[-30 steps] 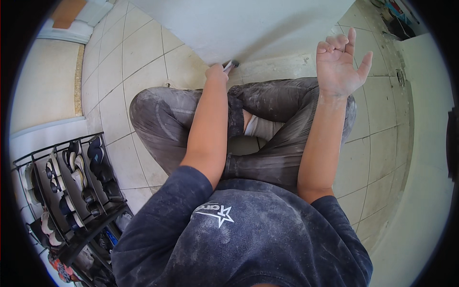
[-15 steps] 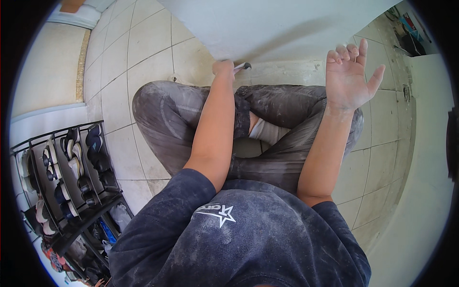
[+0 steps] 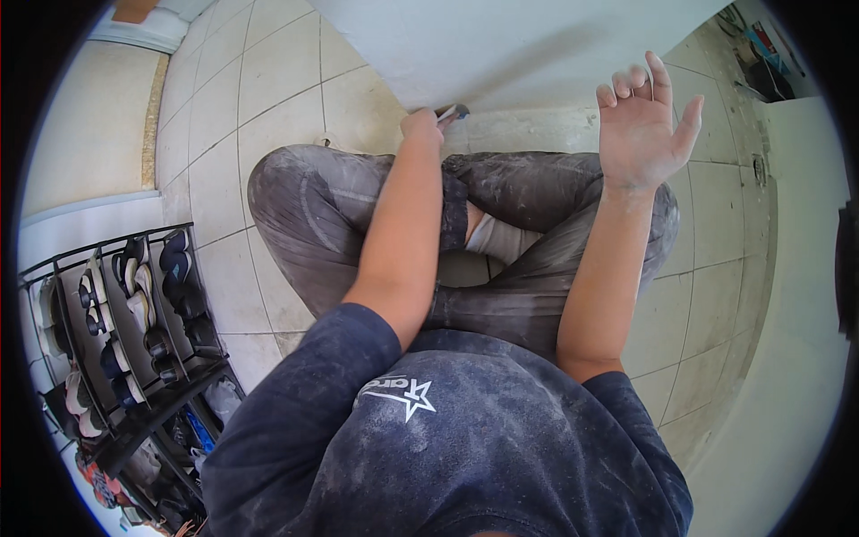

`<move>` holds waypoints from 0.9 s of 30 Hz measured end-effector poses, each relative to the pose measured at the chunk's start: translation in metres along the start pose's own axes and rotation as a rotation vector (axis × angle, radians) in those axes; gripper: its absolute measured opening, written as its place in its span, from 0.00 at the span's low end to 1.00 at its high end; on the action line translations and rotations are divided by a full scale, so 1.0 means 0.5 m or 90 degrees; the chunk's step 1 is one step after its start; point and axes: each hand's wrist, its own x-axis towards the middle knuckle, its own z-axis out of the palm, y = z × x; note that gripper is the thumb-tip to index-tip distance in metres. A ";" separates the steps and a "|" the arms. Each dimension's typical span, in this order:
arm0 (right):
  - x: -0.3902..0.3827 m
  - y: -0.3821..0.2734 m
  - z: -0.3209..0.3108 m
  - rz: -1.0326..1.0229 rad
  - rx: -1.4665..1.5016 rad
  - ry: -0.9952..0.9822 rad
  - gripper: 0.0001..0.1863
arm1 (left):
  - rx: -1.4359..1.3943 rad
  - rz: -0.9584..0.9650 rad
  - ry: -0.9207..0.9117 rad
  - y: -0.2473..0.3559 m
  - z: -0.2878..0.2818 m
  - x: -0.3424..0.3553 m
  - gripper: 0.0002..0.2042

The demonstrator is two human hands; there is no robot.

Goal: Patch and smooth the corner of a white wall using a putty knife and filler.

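Note:
My left hand (image 3: 420, 125) is closed at the foot of the white wall (image 3: 501, 54), in front of my crossed legs. From its fingers sticks a small curled piece, pale on one side and dark grey on the other, which looks like sandpaper (image 3: 460, 113). The grip itself is mostly hidden by the back of the hand. Over my right knee, my right hand (image 3: 637, 143) is raised with the palm showing. Its fingers are apart and loosely bent, nothing lies in it, and white dust covers the skin.
Dusty dark trousers (image 3: 537, 179) cover my folded legs on the tiled floor (image 3: 277, 98). A black rack with shoes (image 3: 134, 331) stands at the left. Along the right side runs a pale wall (image 3: 796, 268). Dark items (image 3: 765, 76) lie at the far right.
My right hand has shifted slightly up and to the left, still spread. The left hand, with the sandpaper, has tilted and moved a little at the foot of the wall.

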 end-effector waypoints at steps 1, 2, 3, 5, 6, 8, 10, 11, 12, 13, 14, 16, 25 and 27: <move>0.001 0.003 0.001 -0.002 -0.009 -0.013 0.33 | 0.014 0.038 0.018 -0.002 0.003 -0.011 0.16; 0.002 0.005 0.001 -0.001 -0.020 0.000 0.33 | 0.048 0.086 0.037 -0.005 0.010 -0.022 0.15; 0.003 0.006 0.001 0.001 -0.034 0.017 0.32 | 0.047 0.105 0.046 0.000 0.014 -0.029 0.15; 0.005 0.005 -0.001 0.005 -0.054 0.040 0.32 | 0.033 0.078 0.041 0.009 0.020 -0.039 0.15; 0.006 0.004 -0.002 0.004 -0.031 0.028 0.32 | 0.034 0.058 0.063 0.012 0.022 -0.043 0.15; 0.006 0.003 -0.002 0.011 -0.001 0.012 0.32 | 0.073 0.055 0.050 0.020 0.022 -0.046 0.15; 0.006 0.006 0.000 -0.004 0.052 -0.017 0.31 | 0.095 0.068 0.068 0.021 0.021 -0.050 0.15; 0.005 0.009 0.001 0.005 0.049 -0.028 0.31 | 0.125 0.048 0.076 0.019 0.019 -0.053 0.15; 0.005 0.013 0.003 0.011 0.026 -0.024 0.31 | 0.117 0.079 0.082 0.018 0.018 -0.056 0.15; 0.004 0.015 0.004 0.014 0.011 -0.021 0.31 | 0.101 0.084 0.075 0.016 0.017 -0.060 0.15; 0.003 0.016 0.005 0.016 0.002 -0.021 0.31 | 0.085 0.087 0.057 0.015 0.017 -0.064 0.14; 0.002 0.015 0.007 0.019 -0.079 0.017 0.30 | 0.058 0.097 0.079 0.016 0.019 -0.074 0.14; 0.009 0.010 -0.002 -0.003 -0.026 0.025 0.29 | 0.055 0.070 0.142 0.042 0.024 -0.091 0.13; 0.008 0.021 -0.005 0.007 -0.083 0.018 0.29 | 0.038 0.083 0.118 0.041 0.017 -0.089 0.12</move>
